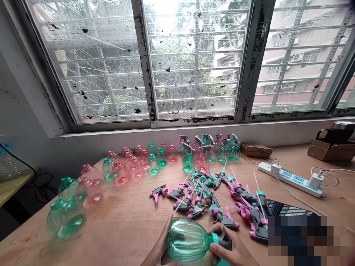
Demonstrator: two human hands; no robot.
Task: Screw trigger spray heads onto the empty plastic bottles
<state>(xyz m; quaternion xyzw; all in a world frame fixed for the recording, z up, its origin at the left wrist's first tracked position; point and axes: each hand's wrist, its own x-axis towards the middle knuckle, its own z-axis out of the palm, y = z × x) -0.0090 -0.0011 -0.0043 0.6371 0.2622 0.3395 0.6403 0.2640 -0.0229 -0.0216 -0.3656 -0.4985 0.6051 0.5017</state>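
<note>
A green transparent spray bottle [187, 240] lies tilted on its side in front of me, neck to the right. My left hand [161, 242] is closed round its base end. At the neck, the fingers of my right hand [233, 247] grip the turquoise collar and grey head of a trigger sprayer [219, 240], which sits on the bottle's mouth. Whether the collar is fully screwed on, I cannot tell. Just beyond my hands lies a loose pile of pink, grey and turquoise trigger sprayers [198, 207], several with white dip tubes sticking out.
Open-necked green bottles [66, 221] and pink bottles [120, 173] stand at the left and back. Bottles fitted with sprayers [188, 160] stand by the wall. To the right are a power strip [291, 179], a dark glossy panel [288, 208] and cardboard boxes [330, 147].
</note>
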